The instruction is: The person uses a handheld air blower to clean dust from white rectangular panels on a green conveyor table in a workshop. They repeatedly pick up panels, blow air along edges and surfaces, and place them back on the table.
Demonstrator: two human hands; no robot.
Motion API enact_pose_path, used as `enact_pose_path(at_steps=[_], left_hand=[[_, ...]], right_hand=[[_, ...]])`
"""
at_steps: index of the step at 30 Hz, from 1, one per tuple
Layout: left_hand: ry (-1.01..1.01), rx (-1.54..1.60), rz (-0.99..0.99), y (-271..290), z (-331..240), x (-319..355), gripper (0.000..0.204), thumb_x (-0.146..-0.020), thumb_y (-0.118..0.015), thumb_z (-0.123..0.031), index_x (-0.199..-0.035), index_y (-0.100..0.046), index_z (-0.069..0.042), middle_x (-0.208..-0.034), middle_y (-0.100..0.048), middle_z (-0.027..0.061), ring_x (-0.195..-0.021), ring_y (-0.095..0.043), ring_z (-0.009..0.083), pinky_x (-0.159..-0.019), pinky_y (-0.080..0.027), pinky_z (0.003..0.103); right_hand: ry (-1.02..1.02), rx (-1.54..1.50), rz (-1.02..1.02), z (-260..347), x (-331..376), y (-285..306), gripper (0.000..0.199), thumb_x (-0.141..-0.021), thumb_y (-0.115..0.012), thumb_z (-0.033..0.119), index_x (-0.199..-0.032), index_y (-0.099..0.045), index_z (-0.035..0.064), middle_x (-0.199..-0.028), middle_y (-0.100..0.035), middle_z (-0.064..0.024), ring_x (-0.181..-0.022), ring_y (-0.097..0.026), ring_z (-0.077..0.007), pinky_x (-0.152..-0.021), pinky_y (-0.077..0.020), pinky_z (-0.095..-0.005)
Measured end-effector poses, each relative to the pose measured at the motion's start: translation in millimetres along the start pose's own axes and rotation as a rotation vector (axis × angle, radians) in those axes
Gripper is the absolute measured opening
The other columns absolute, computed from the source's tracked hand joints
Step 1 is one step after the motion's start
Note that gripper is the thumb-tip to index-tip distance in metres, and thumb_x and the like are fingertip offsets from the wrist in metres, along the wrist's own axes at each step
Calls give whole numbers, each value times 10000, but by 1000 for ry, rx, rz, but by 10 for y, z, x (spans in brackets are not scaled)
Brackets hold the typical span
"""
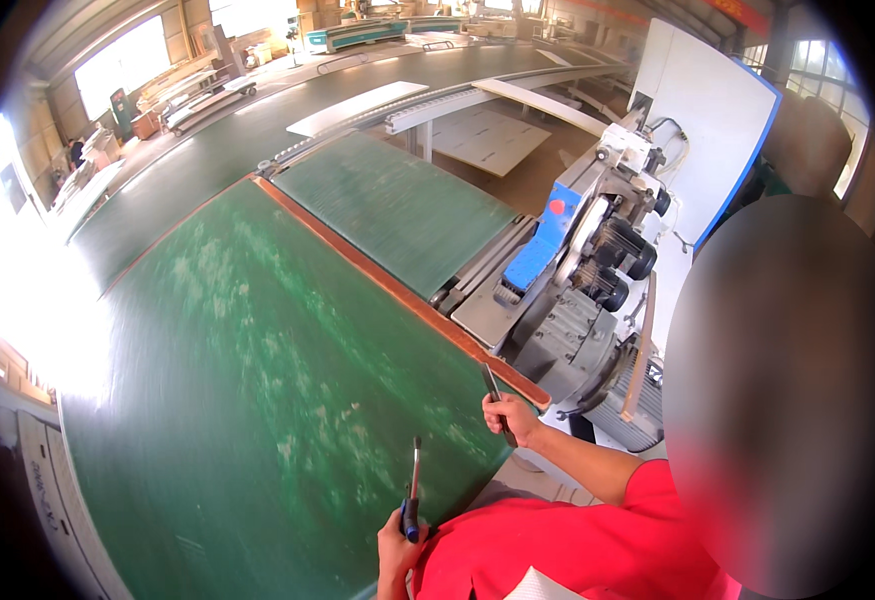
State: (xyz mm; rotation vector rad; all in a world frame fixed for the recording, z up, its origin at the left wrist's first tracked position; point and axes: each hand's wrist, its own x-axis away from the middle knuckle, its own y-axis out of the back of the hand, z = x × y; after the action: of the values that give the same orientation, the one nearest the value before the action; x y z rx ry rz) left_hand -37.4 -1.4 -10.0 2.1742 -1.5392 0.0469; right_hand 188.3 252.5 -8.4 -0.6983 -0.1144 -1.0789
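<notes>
Left grip: left hand [394,548], fingers closed round the blue-and-black handle of a slim tool [412,515].
Slim tool: long axis nearly upright in view, dark tip away from the body, shaft metallic; seen against the worktop [257,400], height above it unclear.
Right grip: right hand [510,418], curled tight on a dark bar [490,381].
Dark bar: narrow, flat-looking; upper end tilts left, near the red-brown strip [387,284].
Worktop: green, smooth, pale scuffs.
Machine: grey ribbed motor [637,425], blue cover [542,250].
</notes>
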Motion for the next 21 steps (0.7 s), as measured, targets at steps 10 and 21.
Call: enact_pose_path(at_steps=[10, 21], left_hand=[[28, -81, 26, 22, 40, 62, 410, -720, -700, -214, -1064, -629, -3, -718, -622, 139, -641, -618, 241, -652, -501, 354], [69, -86, 27, 49, -116, 138, 399, -731, -692, -193, -1087, -638, -21, -727, -637, 124, -650, -630, 207, -649, -505, 339]], right_hand=[[46, 463, -290, 18, -71, 47, 229, -789, -743, 210, -879, -627, 35, -737, -596, -17, -663, -544, -101, -619, -434, -269], [-17, 1151, -1222, 571, -755, 2315, 677, -719, -636, 129, -1364, -434, 98, -1284, -532, -223, -1187, -538, -384, -998, -451, -455]])
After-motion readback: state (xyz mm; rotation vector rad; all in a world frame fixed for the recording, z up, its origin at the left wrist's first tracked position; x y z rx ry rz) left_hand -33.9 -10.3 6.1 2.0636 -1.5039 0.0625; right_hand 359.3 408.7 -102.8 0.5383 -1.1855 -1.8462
